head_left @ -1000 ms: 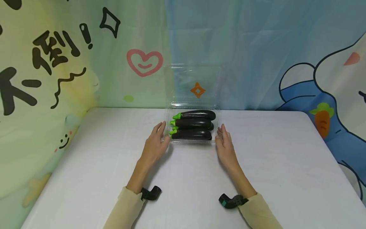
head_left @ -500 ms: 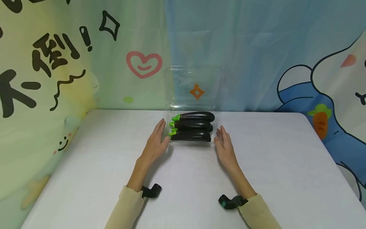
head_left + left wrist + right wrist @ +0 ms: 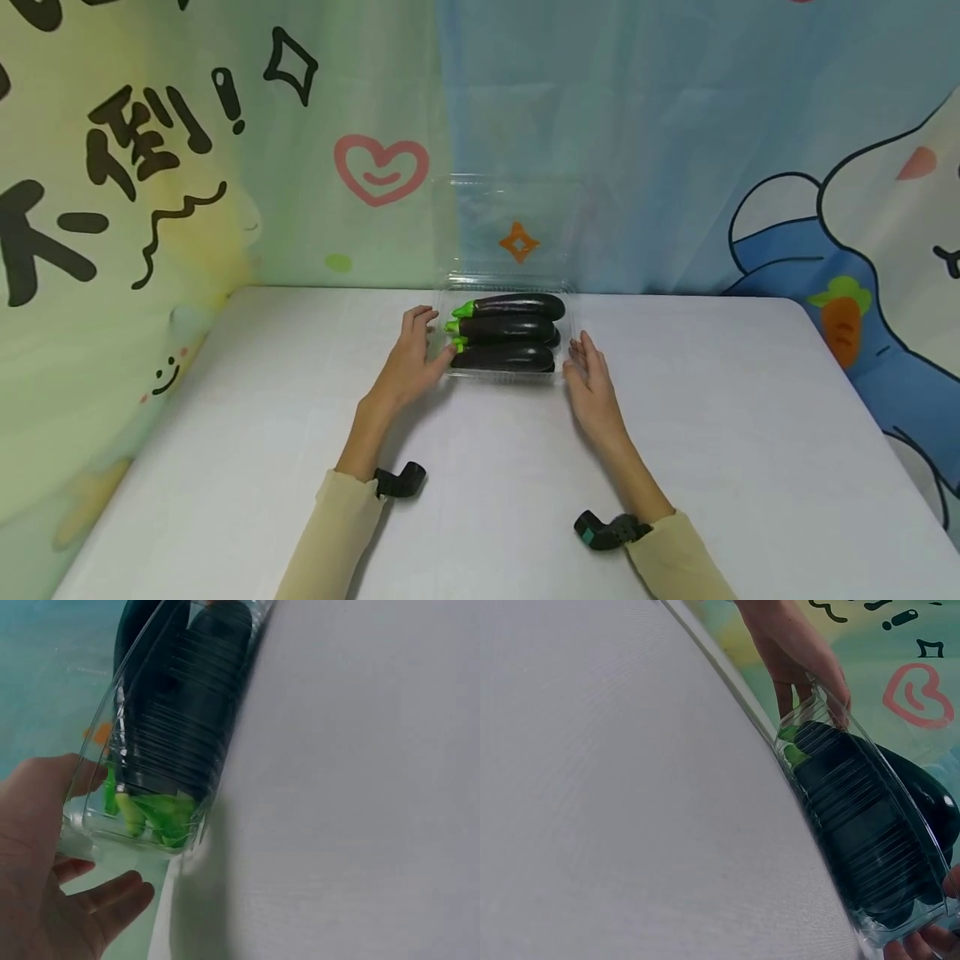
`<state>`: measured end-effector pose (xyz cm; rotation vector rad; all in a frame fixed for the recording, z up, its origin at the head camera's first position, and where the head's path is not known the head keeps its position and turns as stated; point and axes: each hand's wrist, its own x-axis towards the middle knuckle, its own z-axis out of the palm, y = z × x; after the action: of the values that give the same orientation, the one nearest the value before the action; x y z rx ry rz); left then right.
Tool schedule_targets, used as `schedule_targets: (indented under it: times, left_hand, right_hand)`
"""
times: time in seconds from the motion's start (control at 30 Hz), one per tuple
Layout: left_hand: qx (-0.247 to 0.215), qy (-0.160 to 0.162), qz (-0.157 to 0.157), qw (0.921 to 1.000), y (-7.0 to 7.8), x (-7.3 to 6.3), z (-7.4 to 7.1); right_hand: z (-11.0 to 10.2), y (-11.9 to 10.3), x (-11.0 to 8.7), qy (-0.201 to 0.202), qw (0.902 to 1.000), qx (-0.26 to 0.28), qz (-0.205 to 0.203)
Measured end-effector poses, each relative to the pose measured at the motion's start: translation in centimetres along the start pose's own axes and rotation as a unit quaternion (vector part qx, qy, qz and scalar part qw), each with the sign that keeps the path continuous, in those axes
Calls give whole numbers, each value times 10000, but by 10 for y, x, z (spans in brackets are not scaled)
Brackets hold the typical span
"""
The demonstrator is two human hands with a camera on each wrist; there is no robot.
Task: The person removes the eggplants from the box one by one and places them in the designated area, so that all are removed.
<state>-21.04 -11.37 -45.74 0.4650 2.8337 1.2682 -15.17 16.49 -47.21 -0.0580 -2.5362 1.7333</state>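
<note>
the lid (image 3: pixel 510 221) of the clear plastic box (image 3: pixel 506 377) is hard to make out, its see-through sheet standing up in front of the printed cloth (image 3: pixel 382 92). in the head view the lowest eggplant in the pile is mostly hidden by the others, and both sleeves (image 3: pixel 332 533) run out of the picture at the bottom. the right wrist view cuts off most of the right hand (image 3: pixel 594 396), leaving only some fingertips and part of the thumb at the box's end.

the box sits between the hands at the far edge of the white table (image 3: pixel 502 483). the left hand (image 3: pixel 405 367) grips its left end, thumb over the rim, fingers outside. the right hand touches the right end; whether it grips, i cannot tell.

at least four dark eggplants (image 3: pixel 510 327) lie sideways in the box, green stems to the left.
</note>
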Motion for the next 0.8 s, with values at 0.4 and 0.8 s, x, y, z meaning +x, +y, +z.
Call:
schedule_targets:
  times: [0.4, 0.8]
  left_hand:
    - [351, -50, -10, 9994, -7, 6, 2]
    - [529, -131, 245, 9982, -7, 6, 3]
  right_hand:
    - [3, -1, 5, -21, 10000, -22, 10]
    - [-11, -1, 4, -433, 9990, -122, 69]
